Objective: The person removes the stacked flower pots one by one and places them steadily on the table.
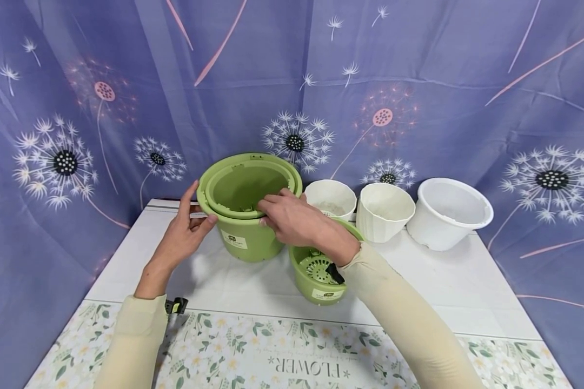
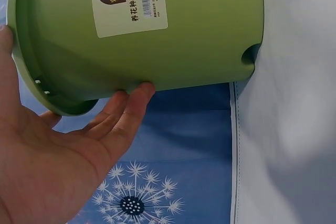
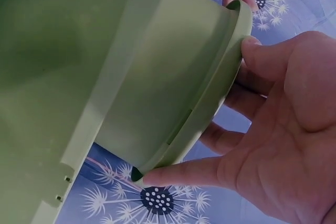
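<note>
A large green flower pot point(image 1: 260, 240) with a paper label stands on the table. Another green rim point(image 1: 219, 175) is nested inside its mouth. My left hand point(image 1: 182, 232) holds the large pot at its left side, thumb by the front rim and other fingers spread along the wall below the lip, as the left wrist view shows. At the right side, my right hand point(image 1: 297, 219) grips the rim, fingers over the edge and thumb outside. Beneath my right forearm stands a smaller green pot point(image 1: 304, 275) with a slotted base inside, partly hidden by the arm.
Behind the smaller green pot stand two white fluted pots, one left point(image 1: 328, 189) and one right point(image 1: 382, 227). A wider white pot point(image 1: 438, 229) is farther right. A floral cloth point(image 1: 253, 346) covers the table's front, and a purple dandelion curtain point(image 1: 233, 108) hangs behind.
</note>
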The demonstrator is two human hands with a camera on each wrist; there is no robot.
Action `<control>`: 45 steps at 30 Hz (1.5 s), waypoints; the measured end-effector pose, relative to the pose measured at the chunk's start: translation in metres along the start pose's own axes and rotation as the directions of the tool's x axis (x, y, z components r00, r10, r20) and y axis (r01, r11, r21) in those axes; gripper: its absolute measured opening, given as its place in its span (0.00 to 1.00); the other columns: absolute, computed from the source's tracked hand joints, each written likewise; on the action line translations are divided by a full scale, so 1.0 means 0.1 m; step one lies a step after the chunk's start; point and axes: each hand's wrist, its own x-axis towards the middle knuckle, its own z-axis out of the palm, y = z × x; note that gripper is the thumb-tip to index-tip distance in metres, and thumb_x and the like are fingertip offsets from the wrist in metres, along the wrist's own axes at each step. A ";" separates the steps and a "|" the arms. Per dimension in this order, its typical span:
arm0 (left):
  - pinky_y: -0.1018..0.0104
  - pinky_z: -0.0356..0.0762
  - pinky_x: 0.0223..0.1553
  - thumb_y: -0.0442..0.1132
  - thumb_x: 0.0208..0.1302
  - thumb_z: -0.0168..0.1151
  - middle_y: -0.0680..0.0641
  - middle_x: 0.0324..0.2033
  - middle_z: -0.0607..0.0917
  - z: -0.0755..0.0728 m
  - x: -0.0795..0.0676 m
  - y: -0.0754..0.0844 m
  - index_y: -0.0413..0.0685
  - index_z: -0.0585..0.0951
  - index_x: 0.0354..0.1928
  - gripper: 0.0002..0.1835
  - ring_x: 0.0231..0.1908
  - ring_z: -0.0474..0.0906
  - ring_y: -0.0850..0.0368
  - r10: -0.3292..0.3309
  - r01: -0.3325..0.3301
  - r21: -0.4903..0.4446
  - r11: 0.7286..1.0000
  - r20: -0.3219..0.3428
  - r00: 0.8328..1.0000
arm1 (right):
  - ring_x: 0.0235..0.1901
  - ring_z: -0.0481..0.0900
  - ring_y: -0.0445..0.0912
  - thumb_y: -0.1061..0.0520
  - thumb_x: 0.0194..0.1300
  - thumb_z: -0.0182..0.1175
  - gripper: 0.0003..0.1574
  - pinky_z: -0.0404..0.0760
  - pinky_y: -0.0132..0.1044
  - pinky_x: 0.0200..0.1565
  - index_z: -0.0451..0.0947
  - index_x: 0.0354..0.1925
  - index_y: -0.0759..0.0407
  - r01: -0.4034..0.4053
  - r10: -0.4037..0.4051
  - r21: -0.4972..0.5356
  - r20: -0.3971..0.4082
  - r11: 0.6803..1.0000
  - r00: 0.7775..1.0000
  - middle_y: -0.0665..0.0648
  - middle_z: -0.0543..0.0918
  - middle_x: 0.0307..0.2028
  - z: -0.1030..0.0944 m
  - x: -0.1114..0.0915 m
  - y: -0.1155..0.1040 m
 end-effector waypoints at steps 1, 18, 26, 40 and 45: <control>0.40 0.79 0.62 0.52 0.81 0.60 0.34 0.65 0.73 0.00 0.00 0.00 0.78 0.36 0.85 0.49 0.62 0.81 0.35 -0.004 0.004 -0.001 1.000 -0.001 1.000 | 0.51 0.72 0.54 0.54 0.84 0.53 0.12 0.81 0.58 0.48 0.79 0.57 0.55 -0.003 0.003 0.003 0.003 1.000 1.000 0.55 0.83 0.56 0.00 0.00 0.00; 0.64 0.84 0.57 0.52 0.79 0.63 0.36 0.68 0.75 -0.03 0.01 -0.05 0.79 0.37 0.85 0.51 0.63 0.82 0.36 0.005 -0.005 -0.014 1.000 -0.011 1.000 | 0.58 0.79 0.56 0.64 0.81 0.53 0.16 0.82 0.52 0.53 0.81 0.59 0.57 -0.010 0.009 0.046 0.004 0.999 1.000 0.56 0.85 0.59 -0.04 0.02 0.05; 0.67 0.84 0.56 0.50 0.79 0.63 0.36 0.68 0.75 -0.03 -0.01 -0.05 0.82 0.43 0.85 0.47 0.62 0.82 0.35 0.041 -0.041 -0.020 0.999 0.001 0.999 | 0.60 0.81 0.56 0.64 0.81 0.55 0.16 0.82 0.53 0.58 0.82 0.60 0.59 0.016 -0.015 0.055 -0.007 0.998 1.000 0.57 0.86 0.58 -0.05 0.02 0.07; 0.49 0.83 0.61 0.50 0.72 0.72 0.37 0.70 0.71 0.05 -0.04 0.00 0.83 0.40 0.84 0.56 0.65 0.79 0.36 0.016 -0.015 -0.063 0.998 0.019 1.000 | 0.49 0.82 0.56 0.66 0.79 0.56 0.13 0.85 0.47 0.44 0.85 0.52 0.59 0.018 -0.018 -0.002 -0.031 1.000 0.999 0.55 0.87 0.49 -0.02 0.05 0.05; 0.40 0.80 0.63 0.51 0.70 0.74 0.38 0.71 0.70 0.07 -0.04 0.03 0.83 0.39 0.84 0.58 0.65 0.79 0.36 0.002 -0.002 -0.046 0.999 0.004 1.000 | 0.48 0.78 0.55 0.68 0.76 0.58 0.16 0.85 0.55 0.48 0.84 0.56 0.58 -0.021 0.020 -0.030 -0.042 0.999 0.999 0.55 0.86 0.54 0.02 0.04 0.01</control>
